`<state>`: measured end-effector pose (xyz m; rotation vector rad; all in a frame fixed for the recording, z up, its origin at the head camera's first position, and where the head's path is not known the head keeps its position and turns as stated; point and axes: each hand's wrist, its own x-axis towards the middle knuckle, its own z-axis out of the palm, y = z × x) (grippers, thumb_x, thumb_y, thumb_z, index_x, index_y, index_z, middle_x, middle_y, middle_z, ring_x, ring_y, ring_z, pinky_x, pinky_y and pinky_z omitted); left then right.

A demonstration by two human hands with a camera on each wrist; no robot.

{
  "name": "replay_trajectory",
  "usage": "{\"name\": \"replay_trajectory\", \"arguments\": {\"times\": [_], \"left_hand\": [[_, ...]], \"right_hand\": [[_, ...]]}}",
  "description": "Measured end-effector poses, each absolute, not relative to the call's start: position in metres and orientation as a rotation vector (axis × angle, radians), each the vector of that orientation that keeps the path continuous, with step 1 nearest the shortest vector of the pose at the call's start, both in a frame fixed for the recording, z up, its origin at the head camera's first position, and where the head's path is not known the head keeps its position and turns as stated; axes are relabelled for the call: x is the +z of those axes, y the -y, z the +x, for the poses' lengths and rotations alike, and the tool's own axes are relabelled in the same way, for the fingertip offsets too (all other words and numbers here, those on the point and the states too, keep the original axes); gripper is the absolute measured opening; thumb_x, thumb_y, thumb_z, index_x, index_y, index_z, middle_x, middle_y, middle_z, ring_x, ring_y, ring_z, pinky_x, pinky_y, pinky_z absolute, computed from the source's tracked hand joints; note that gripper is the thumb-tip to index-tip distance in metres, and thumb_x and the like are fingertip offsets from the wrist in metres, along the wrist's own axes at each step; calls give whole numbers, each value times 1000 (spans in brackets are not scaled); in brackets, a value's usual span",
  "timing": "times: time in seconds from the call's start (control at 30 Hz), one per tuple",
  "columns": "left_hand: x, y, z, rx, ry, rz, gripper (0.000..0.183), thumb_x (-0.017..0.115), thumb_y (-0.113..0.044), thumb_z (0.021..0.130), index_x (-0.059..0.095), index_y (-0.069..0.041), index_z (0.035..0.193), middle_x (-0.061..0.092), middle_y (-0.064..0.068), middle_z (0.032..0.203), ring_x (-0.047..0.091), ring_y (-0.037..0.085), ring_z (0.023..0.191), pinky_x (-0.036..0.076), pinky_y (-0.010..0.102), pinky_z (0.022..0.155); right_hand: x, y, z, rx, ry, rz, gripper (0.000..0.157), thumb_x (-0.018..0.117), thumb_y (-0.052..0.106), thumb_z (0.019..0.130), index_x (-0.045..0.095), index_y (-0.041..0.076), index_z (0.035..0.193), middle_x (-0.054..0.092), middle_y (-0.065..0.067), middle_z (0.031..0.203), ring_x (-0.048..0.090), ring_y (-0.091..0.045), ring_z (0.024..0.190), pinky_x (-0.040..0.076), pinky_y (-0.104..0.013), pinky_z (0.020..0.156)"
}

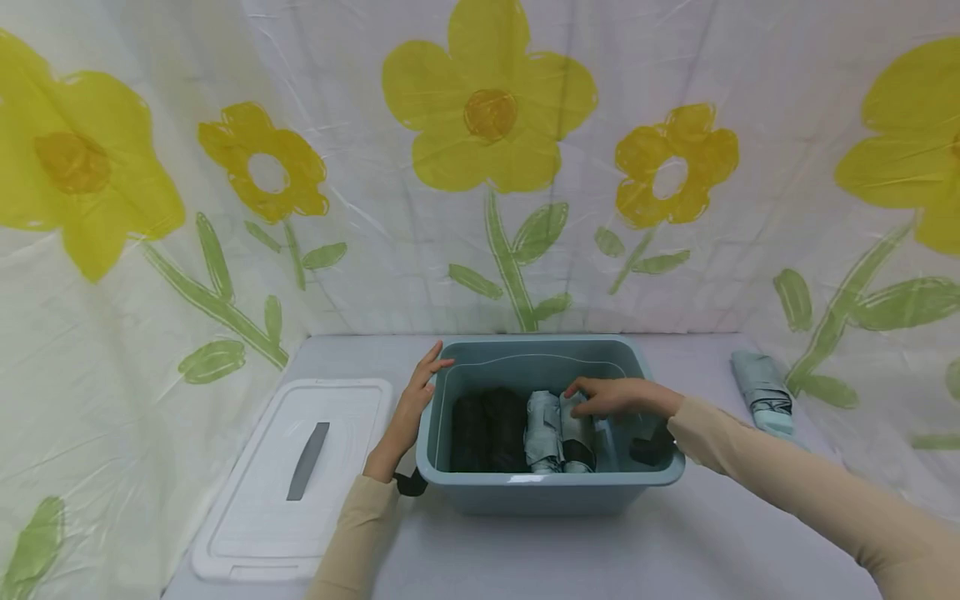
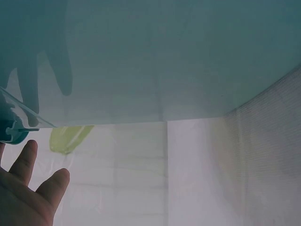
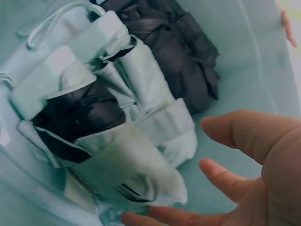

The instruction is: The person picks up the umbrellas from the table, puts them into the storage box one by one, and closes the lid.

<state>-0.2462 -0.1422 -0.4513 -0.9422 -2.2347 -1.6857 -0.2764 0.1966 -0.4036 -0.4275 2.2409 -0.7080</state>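
Note:
A grey-blue plastic bin (image 1: 551, 493) holds a row of folded umbrellas. Two black umbrellas (image 1: 468, 433) lie at its left, and beside them are a light blue umbrella (image 1: 543, 429) and another pale umbrella (image 1: 576, 429) with a dark band. My right hand (image 1: 618, 396) reaches into the bin over the pale one. In the right wrist view its thumb and fingers are spread beside that umbrella (image 3: 136, 160), gripping nothing; whether a fingertip touches it I cannot tell. My left hand (image 1: 408, 408) is at the bin's left rim, fingers extended along the outside.
A white lid (image 1: 262, 508) with a grey handle (image 1: 308, 461) lies left of the bin. Another folded light blue umbrella (image 1: 761, 387) rests on the table at the right. A flower-printed curtain (image 1: 375, 275) stands behind the table.

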Motion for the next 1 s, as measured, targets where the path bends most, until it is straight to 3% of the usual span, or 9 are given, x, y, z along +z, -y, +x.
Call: {"name": "replay_trajectory", "arguments": {"times": [0.1,0.27,0.47,0.57,0.8,1.0], "left_hand": [[-451,142,-246,-1684,2234,-943,39,28,0,96,41,8,133,14,22,152,10,37,141,12,64,105],[-452,142,-247,-1691,2234,-939,39,28,-2,97,41,7,133,13,21,153,9,37,141,11,64,105],[-474,147,-261,-1693,2214,-940,41,29,-21,101,42,-4,136,14,7,155,9,27,143,10,62,106],[-481,148,-266,-1669,2212,-936,43,28,-29,102,43,-10,137,15,3,155,10,22,143,11,61,107],[-452,142,-248,-1693,2231,-936,40,28,-3,97,41,6,133,13,21,153,9,36,141,10,64,105],[-445,141,-243,-1676,2249,-927,40,28,-1,96,41,7,133,13,23,152,9,37,141,11,64,105]], "right_hand": [[-397,-199,-275,-712,-2284,-507,47,52,26,94,39,4,134,35,-24,138,47,-27,104,43,-42,80],[-385,-202,-276,-764,-2315,-620,48,51,26,95,38,-1,133,51,-22,122,54,-24,91,44,-40,73],[-375,-205,-275,-831,-2469,-748,45,50,24,96,39,0,133,47,-27,130,51,-40,114,48,-45,85],[-370,-209,-274,-899,-2535,-791,44,51,20,95,39,0,133,47,-28,129,52,-41,113,49,-45,85],[-362,-218,-270,-1007,-2747,-824,47,54,13,93,36,6,136,55,-28,117,59,-41,102,50,-47,81],[-356,-229,-269,-1048,-2895,-800,46,54,10,93,35,7,135,59,-26,111,61,-40,98,48,-51,82]]}}
